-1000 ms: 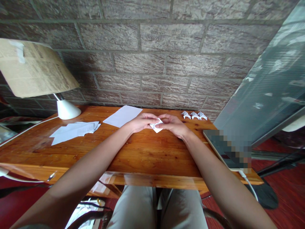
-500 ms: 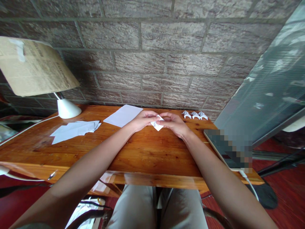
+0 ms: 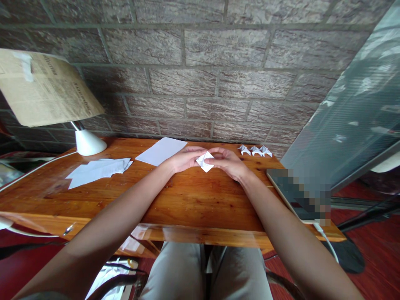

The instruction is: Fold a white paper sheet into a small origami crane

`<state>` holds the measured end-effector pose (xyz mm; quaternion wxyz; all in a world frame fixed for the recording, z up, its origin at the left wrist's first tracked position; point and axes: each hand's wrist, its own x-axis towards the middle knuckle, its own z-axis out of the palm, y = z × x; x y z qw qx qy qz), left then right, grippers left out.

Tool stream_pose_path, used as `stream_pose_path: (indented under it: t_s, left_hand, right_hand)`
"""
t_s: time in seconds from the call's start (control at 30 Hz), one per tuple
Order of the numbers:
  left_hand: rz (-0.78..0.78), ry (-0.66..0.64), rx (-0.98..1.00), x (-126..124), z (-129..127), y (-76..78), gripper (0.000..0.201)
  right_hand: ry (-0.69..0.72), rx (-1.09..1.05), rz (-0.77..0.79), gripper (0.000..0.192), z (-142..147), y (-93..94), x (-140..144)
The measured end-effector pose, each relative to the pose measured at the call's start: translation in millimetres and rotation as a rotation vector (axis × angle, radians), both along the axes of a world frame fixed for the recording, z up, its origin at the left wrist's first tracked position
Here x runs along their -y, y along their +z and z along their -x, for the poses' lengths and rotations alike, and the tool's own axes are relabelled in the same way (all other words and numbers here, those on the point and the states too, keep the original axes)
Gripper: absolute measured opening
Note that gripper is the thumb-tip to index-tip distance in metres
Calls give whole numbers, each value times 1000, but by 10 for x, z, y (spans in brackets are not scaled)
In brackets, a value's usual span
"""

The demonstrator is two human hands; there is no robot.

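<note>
A small folded piece of white paper (image 3: 205,161), roughly diamond-shaped with crease lines, is held up between my two hands above the table. My left hand (image 3: 187,158) grips its left edge, fingers behind the paper. From the other side my right hand (image 3: 229,161) pinches it, with the thumb lying across the front face. The fingertips behind the paper are hidden. Beyond my right hand, three small folded paper figures (image 3: 256,151) stand in a row near the back of the table.
On the wooden table (image 3: 200,204) lie a white paper stack (image 3: 162,151) and overlapping loose sheets (image 3: 98,170). A lamp (image 3: 90,142) stands at the back left. A tablet (image 3: 290,193) with a cable (image 3: 326,239) lies at the right edge. A brick wall (image 3: 200,83) rises behind.
My left thumb has drawn back from the front of the folded paper, so more of its face shows. The paper has shifted slightly left; my right hand stays nearly in place.
</note>
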<state>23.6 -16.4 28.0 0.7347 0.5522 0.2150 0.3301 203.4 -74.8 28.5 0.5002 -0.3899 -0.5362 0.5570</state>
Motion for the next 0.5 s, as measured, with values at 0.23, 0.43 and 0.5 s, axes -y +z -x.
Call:
stream_pose_path:
  t_s: [0.23, 0.43, 0.5]
  left_hand:
    - [-216, 94, -51, 23, -49, -19, 39]
    - [-438, 116, -131, 50, -35, 19, 40]
    - [-513, 135, -157, 57, -34, 29, 40]
  right_hand:
    - [-43, 3, 26, 49, 7, 22, 21]
    - [-40, 11, 29, 48, 17, 27, 29]
    - [-35, 10, 25, 48, 21, 26, 29]
